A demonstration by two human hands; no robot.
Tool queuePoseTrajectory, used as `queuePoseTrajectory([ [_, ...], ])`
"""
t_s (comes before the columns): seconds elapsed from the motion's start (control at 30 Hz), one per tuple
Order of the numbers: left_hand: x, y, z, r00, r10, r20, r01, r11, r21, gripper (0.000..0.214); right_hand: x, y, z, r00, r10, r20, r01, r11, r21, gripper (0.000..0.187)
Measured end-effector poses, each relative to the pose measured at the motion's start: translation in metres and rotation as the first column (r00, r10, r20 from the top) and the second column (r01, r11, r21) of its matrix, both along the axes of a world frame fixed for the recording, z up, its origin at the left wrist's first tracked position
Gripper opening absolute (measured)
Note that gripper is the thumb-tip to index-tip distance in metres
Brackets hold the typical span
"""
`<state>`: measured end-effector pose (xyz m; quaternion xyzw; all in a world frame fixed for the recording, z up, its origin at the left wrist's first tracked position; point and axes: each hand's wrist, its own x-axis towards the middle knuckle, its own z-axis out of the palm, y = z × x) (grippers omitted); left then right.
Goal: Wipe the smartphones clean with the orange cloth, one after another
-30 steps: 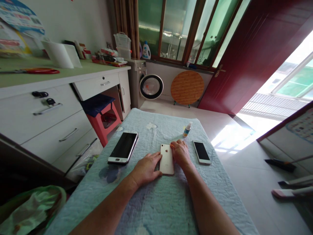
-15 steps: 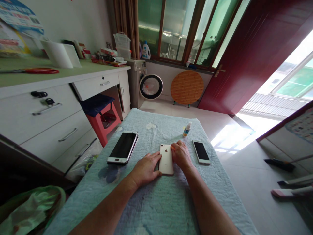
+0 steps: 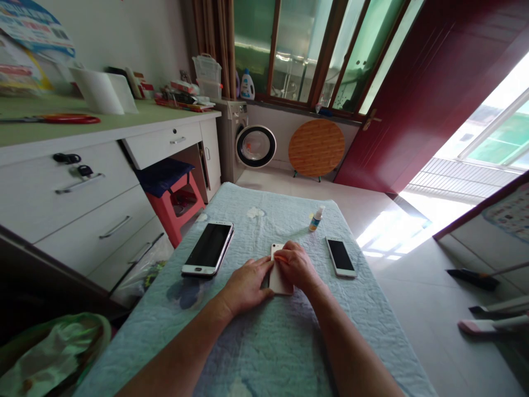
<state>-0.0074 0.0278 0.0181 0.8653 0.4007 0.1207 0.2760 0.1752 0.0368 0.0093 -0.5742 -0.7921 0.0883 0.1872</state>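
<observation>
A pale gold phone [image 3: 281, 284] lies back up on the cloth-covered table in front of me. My left hand [image 3: 248, 281] grips its left side, fingers at the upper edge and thumb by the lower corner. Across the phone's upper back rests my right hand [image 3: 295, 264], its fingers closed on a small orange cloth [image 3: 281, 258], which is mostly hidden. A larger white phone [image 3: 209, 245] lies screen up at the left. Off to the right is a smaller white phone [image 3: 341, 257], with a small spray bottle [image 3: 316, 219] standing behind it.
A blue quilted cloth [image 3: 256, 353] covers the table. Along the left stand a white drawer desk [image 3: 99, 182] and a red stool [image 3: 177, 207]. Farther back are a washing machine with its round door [image 3: 256, 146] ajar and a folded round table [image 3: 316, 146].
My right hand has moved left with the orange cloth, from the phone's right edge onto its upper back, covering the logo. My left hand stays in place.
</observation>
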Motion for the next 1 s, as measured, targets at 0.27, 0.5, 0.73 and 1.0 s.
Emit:
queuePoseTrajectory([
  [0.27,0.0,0.0,0.0,1.0,0.0,0.004,0.0,1.0,0.02,0.052,-0.001,0.016,-0.006,0.975,-0.22,0.015,0.22,0.975,0.016,0.02],
  [0.5,0.0,-0.001,-0.001,1.0,0.005,0.003,-0.005,1.0,0.016,0.057,-0.008,0.023,-0.013,0.991,-0.129,0.034,0.126,0.987,0.095,0.021],
  [0.73,-0.001,0.001,-0.005,1.0,-0.008,0.006,0.008,1.0,0.029,0.07,-0.01,0.016,-0.009,0.997,-0.061,0.052,0.056,0.993,0.1,0.022],
  [1.0,-0.001,0.001,-0.006,1.0,-0.007,0.007,0.007,0.999,0.038,0.07,-0.01,0.018,-0.009,0.994,-0.1,0.04,0.097,0.993,0.068,0.019],
])
